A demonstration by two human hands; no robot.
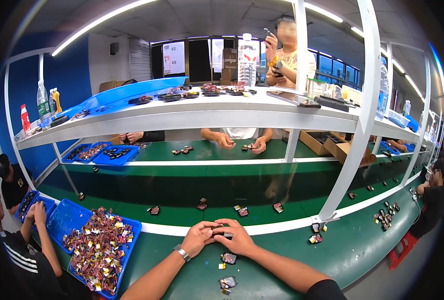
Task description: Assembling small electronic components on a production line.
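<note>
My left hand (197, 239), with a metal-banded watch (182, 252) at its wrist, is closed with its fingertips against a small black part (217, 228). My right hand (238, 241) meets it from the other side, its fingers bent over the same part. Fingers hide most of that part, so its exact kind cannot be told. Just below my hands on the green work surface (177, 267) lie two small dark casings, a nearer one (227, 282) and a farther one (228, 257), each with a small silver-and-yellow piece beside it.
A blue tray (138, 235) heaped with small red, white and yellow parts stands at my left. Beyond a white rail (167, 229), a dark green belt (182, 185) carries scattered assemblies. A white post (349, 165) and overhead shelf (207, 117) frame the bench. Several people sit or stand around.
</note>
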